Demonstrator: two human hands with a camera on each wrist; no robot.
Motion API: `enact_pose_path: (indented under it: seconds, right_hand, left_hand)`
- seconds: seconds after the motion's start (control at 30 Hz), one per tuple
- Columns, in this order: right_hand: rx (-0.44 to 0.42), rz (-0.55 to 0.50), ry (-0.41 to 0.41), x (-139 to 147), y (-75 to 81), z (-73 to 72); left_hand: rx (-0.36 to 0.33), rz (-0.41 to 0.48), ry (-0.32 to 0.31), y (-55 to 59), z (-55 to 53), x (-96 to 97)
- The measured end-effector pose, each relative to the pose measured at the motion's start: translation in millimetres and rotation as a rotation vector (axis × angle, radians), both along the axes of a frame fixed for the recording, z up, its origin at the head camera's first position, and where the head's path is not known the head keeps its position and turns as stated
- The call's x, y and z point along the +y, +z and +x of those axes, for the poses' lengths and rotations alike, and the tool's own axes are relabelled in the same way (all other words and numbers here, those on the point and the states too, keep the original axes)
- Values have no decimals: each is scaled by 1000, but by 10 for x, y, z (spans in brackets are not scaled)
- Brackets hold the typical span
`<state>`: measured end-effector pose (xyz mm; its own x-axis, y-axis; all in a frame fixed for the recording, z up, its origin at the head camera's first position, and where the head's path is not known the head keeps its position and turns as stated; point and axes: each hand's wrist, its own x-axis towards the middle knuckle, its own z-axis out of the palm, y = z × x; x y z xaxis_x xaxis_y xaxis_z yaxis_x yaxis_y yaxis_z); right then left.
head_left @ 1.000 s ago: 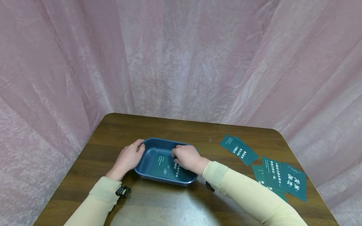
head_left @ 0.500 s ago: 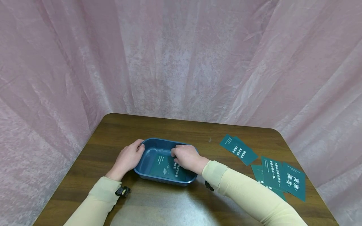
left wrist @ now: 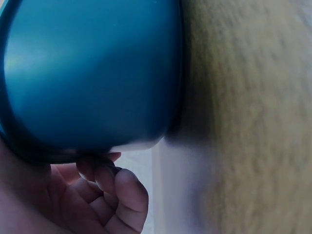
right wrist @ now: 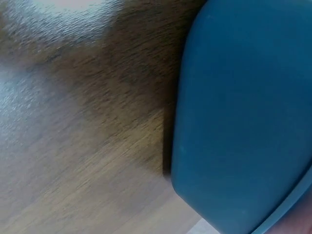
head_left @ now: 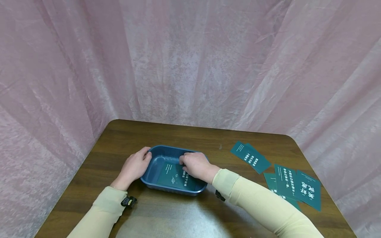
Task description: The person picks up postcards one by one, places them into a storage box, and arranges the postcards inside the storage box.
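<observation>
A deep blue plastic tray (head_left: 162, 157) stands on the table, its rounded end filling much of the left wrist view. My left hand (head_left: 135, 168) grips its left end, thumb over the rim and fingers (left wrist: 131, 195) curled below it on the outside. My right hand (head_left: 197, 165) reaches over the tray's right end with bent fingers, down at a dark green printed card (head_left: 169, 177) lying in the tray. The hand covers the card's far right part; I cannot tell whether the fingers pinch it. The right wrist view shows only the tray's outer wall (right wrist: 239, 107) and tabletop.
On the right of the wooden table (head_left: 178, 132) lie more green cards: an overlapping pair (head_left: 251, 157) toward the back and several fanned cards (head_left: 287, 183) near the right edge. Pink curtains (head_left: 184, 66) hang behind and beside the table.
</observation>
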<state>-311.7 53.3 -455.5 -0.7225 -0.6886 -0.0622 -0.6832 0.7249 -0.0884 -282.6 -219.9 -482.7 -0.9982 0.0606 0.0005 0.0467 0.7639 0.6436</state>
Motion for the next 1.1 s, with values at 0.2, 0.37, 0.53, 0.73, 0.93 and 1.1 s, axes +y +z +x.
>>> enact_pose_path:
  seconds: [0.2, 0.37, 0.53, 0.73, 0.93, 1.1]
  right_hand:
    - [-1, -12, -1, 0, 25, 14]
    - [-1, -46, 4, 26, 77, 53]
    - [-6, -135, 33, 106, 153, 113]
    - [-11, -224, 50, 224, 235, 154]
    - [47, -278, 60, 354, 301, 134]
    - [87, -278, 36, 514, 367, 69]
  left_hand:
    - [6, 0, 0, -23, -7, -7]
    - [2, 5, 0, -23, -4, -5]
    - [0, 6, 5, 0, 2, 2]
    - [-1, 9, 4, 9, 10, 5]
    - [-5, 5, 3, -5, 7, 3]
    - [-15, 4, 3, -12, 8, -4]
